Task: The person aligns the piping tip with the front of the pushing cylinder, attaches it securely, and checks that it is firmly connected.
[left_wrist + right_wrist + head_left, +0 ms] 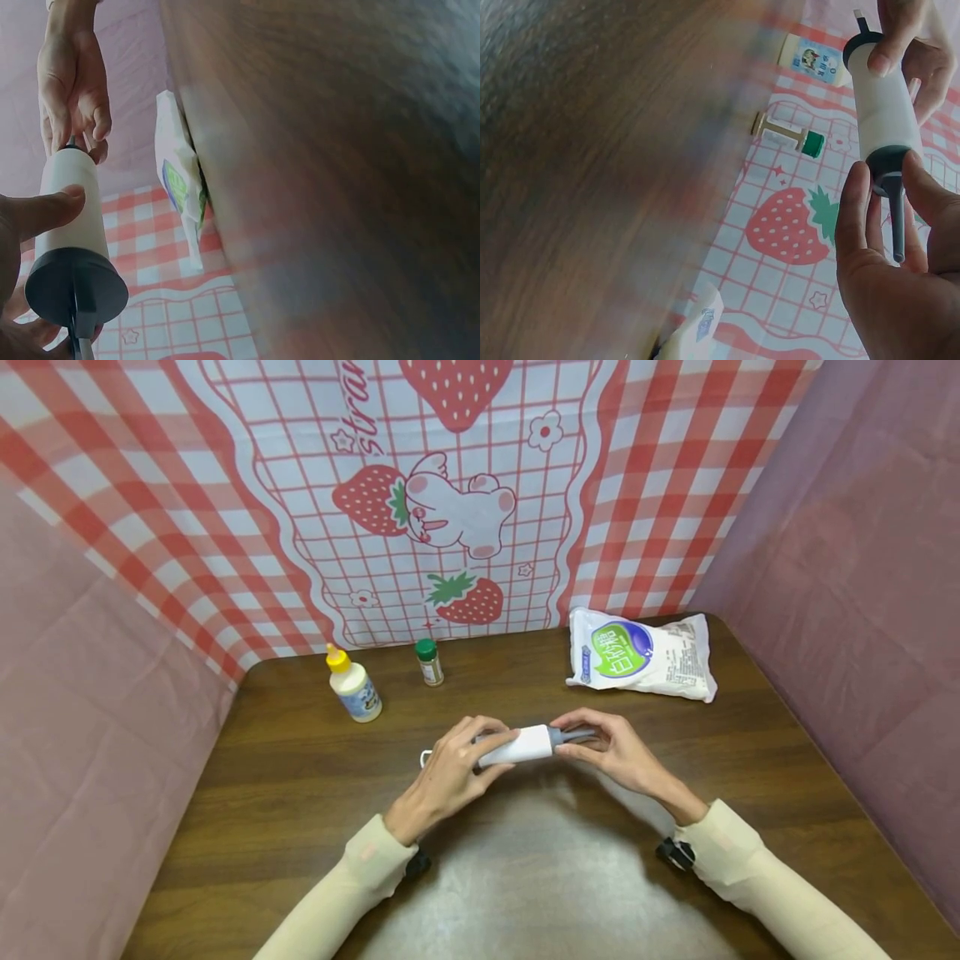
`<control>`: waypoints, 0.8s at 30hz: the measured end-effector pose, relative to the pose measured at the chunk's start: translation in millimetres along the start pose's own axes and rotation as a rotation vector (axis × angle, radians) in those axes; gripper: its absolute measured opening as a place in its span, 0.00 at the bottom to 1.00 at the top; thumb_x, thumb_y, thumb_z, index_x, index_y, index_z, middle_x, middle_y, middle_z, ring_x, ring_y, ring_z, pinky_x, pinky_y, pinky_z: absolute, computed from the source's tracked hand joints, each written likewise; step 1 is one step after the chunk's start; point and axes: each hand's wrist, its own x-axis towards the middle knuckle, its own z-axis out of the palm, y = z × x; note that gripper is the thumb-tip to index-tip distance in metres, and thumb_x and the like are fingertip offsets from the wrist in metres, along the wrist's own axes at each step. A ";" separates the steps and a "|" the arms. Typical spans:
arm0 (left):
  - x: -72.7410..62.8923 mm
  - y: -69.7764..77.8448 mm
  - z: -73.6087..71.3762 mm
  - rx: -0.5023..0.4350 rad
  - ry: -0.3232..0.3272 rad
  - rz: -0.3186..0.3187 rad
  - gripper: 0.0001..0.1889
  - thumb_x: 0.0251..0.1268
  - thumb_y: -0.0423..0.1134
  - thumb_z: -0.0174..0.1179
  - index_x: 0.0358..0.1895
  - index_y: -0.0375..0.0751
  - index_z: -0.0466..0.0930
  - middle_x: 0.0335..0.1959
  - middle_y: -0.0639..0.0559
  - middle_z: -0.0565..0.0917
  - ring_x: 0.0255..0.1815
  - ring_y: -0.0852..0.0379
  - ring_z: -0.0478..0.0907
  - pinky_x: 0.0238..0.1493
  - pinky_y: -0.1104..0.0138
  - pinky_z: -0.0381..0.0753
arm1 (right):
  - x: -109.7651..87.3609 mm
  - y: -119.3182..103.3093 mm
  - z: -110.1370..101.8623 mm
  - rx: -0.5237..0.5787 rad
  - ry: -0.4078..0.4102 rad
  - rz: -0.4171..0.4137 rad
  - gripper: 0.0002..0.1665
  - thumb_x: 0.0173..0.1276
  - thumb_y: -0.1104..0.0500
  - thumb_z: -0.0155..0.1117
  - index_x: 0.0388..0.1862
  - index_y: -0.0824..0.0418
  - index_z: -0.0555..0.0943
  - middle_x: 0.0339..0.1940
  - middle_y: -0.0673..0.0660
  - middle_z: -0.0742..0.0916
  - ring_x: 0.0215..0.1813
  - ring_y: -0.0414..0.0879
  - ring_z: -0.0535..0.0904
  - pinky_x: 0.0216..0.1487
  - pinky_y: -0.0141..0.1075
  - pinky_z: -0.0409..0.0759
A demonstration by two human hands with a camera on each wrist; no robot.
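A white hand pump with dark grey end caps lies nearly level between both hands above the table. My left hand grips its white barrel, thumb on one side and fingers on the other. At the barrel's left end a white loop shows past that hand. My right hand pinches the grey cap at the other end between thumb and fingers. From this cap a tapered grey nozzle points towards the right palm, its tip free.
Behind the hands stand a glue bottle with a yellow cap and a small green-capped jar. A white printed packet lies at the back right. A checked strawberry cloth hangs behind the wooden table.
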 end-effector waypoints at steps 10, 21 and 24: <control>0.0 3.0 1.5 0.015 -0.003 0.005 0.25 0.60 0.41 0.77 0.61 0.43 0.86 0.54 0.48 0.85 0.53 0.53 0.82 0.57 0.63 0.85 | -0.5 -2.4 2.4 0.022 0.014 0.042 0.20 0.68 0.69 0.72 0.58 0.69 0.82 0.56 0.69 0.87 0.52 0.35 0.87 0.55 0.31 0.87; 1.6 2.7 3.1 0.050 -0.007 0.011 0.25 0.62 0.40 0.76 0.63 0.43 0.85 0.54 0.47 0.84 0.52 0.52 0.81 0.55 0.61 0.86 | 0.8 -2.6 5.4 0.014 0.040 0.061 0.19 0.69 0.67 0.71 0.58 0.69 0.81 0.56 0.68 0.87 0.51 0.34 0.86 0.53 0.30 0.88; 1.6 2.7 3.2 0.069 -0.006 0.016 0.26 0.61 0.40 0.76 0.63 0.44 0.85 0.55 0.47 0.84 0.52 0.52 0.81 0.56 0.62 0.85 | 1.3 -1.5 6.3 0.004 0.052 0.067 0.19 0.69 0.67 0.71 0.57 0.69 0.82 0.55 0.68 0.87 0.51 0.35 0.86 0.53 0.29 0.87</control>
